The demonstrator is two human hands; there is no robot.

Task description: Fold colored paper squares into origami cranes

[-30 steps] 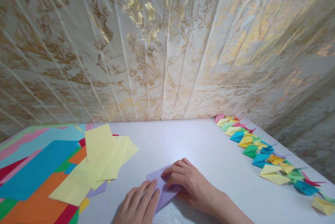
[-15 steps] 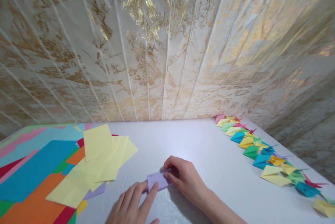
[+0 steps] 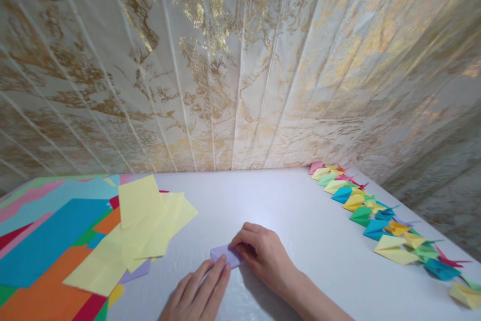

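Observation:
A small folded piece of lilac paper (image 3: 230,255) lies on the white table (image 3: 225,201), between my two hands. The stretched fingers of my left hand (image 3: 199,288) rest flat, with fingertips on the paper's left part. My right hand (image 3: 265,253) is closed, its thumb and index finger pinching the paper's right end. The right end of the paper is hidden under those fingers.
Loose yellow sheets (image 3: 143,226) lie over a spread of coloured paper, including a blue sheet (image 3: 56,241) and an orange sheet (image 3: 48,286). Rows of folded paper cranes (image 3: 394,246) line the table's right side. A gold-patterned curtain (image 3: 210,85) hangs behind.
My left fingers have come together and slid further onto the lilac paper, covering more of it. My right pinch has shifted slightly left along its upper edge.

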